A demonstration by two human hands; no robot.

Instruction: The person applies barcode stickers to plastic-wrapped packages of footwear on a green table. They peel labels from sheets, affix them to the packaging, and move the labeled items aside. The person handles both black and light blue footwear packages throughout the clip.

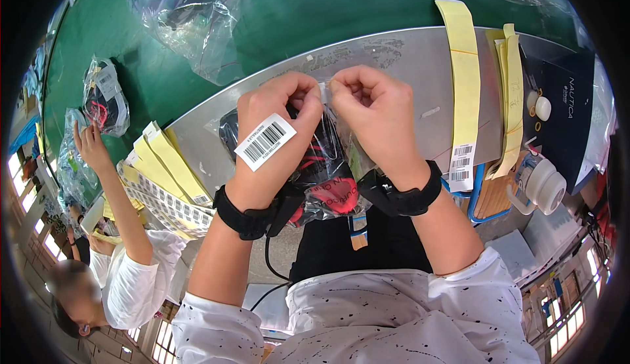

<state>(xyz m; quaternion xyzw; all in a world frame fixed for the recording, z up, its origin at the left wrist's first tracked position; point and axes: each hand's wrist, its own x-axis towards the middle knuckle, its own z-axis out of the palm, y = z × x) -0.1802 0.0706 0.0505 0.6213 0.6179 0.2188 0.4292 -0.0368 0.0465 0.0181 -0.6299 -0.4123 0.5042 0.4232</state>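
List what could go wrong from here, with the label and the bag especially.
The white rectangular barcode label lies on the back of the left hand, so it could crease or drop off. The clear plastic bag with black-and-red contents is pinched near its upper edge by that hand and the right hand; uneven pulling might tear it. The thin black cable hanging at the left wrist could snag.

The clear bag point(323, 167), crinkled around black-and-red goods point(335, 197), is at the desk's point(430, 69) near edge; a white label point(266, 142) lies slantwise on the left hand point(281, 101).
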